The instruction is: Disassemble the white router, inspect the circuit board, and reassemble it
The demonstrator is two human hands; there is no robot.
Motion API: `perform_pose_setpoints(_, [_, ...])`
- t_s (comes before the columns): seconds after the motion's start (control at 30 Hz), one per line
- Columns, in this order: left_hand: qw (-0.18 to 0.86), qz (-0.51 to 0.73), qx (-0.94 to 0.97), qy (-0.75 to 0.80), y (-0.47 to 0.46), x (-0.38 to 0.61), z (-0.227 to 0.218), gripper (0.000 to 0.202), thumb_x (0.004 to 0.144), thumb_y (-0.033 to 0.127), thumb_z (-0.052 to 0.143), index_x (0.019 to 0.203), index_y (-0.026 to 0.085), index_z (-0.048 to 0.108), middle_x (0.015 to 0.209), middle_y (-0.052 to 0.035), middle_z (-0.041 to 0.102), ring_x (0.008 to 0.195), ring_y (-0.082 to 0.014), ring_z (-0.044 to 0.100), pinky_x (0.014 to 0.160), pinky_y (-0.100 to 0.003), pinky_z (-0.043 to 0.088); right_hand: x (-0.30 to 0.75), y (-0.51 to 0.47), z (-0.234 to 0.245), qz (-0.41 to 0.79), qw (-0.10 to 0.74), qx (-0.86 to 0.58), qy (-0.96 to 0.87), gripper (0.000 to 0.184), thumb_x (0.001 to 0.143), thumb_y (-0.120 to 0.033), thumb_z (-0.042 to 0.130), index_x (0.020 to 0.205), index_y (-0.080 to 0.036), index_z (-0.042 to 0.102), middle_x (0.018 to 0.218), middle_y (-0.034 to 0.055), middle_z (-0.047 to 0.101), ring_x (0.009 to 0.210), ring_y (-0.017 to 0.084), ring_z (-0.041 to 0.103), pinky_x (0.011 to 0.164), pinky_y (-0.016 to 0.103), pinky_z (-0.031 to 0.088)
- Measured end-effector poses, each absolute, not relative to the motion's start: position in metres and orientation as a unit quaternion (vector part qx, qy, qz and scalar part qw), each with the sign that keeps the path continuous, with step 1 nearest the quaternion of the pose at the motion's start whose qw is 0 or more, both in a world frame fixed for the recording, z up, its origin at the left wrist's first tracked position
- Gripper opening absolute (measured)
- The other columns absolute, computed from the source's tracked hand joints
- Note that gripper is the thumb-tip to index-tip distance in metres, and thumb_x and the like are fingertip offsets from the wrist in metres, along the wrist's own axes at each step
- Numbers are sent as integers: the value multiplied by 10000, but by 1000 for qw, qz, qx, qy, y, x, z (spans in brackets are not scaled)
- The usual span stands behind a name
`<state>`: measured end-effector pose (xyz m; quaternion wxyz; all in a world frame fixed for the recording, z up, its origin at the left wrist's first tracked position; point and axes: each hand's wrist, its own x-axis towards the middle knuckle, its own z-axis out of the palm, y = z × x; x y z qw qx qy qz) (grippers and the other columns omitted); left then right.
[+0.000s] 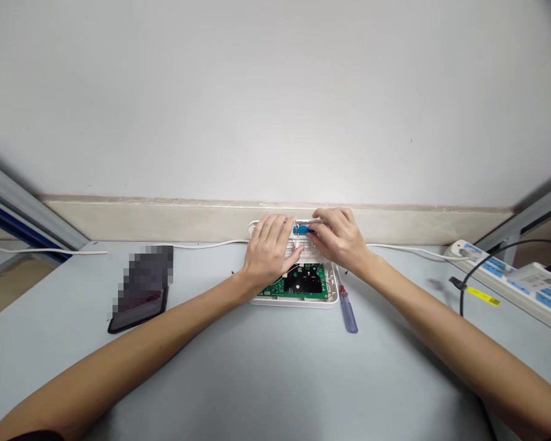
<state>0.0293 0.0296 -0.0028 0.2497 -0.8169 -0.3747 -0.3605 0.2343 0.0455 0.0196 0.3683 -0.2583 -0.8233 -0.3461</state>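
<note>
A white plastic case [298, 302] lies opened on the desk, with a green circuit board [325, 288] inside that carries a black plate. Its other white half [310, 252] stands behind the board, and a small blue connector [300, 229] sits near the top of it. My left hand [269, 251] rests over the left part of this half, fingers stretched out and thumb apart. With thumb and fingers closed, my right hand [337, 236] pinches the right end of the blue connector. A thin white wire crosses the board beside my left thumb.
A screwdriver [348, 312] with a translucent purple handle lies right of the case. A black phone-like device [140, 309], partly pixelated, is at left. At right are a power strip [491, 267] and a black cable [461, 300] with a yellow tag. The wall closes off the back.
</note>
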Motion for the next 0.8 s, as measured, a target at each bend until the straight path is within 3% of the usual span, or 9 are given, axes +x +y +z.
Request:
perform_pose_setpoints(0.37, [258,-348,-815,-384,30,30,-3,542,896,391,515,1326,63,478,1253,-184,568,1205,-309,492,1089,-468,333,241,51,38,-348,291,-145,-879,145,933,-71,449,914,-130,580,1131,156,588,1102,259,514,753,378,431])
perform_pose_setpoints(0.57, [251,-341,-817,-391,29,31,-2,538,900,392,506,1332,72,473,1259,-179,568,1216,-300,490,1095,-457,324,241,52,28,-334,326,-161,-870,110,930,-89,475,937,-121,580,1069,154,596,1026,248,533,730,379,430])
perform_pose_setpoints(0.8, [255,-347,-813,-392,28,31,-2,527,891,372,514,1315,62,485,1250,-183,570,1204,-305,498,1095,-459,324,246,56,38,-341,284,-119,-888,95,917,-76,498,937,-114,582,1056,156,609,984,241,545,725,385,429])
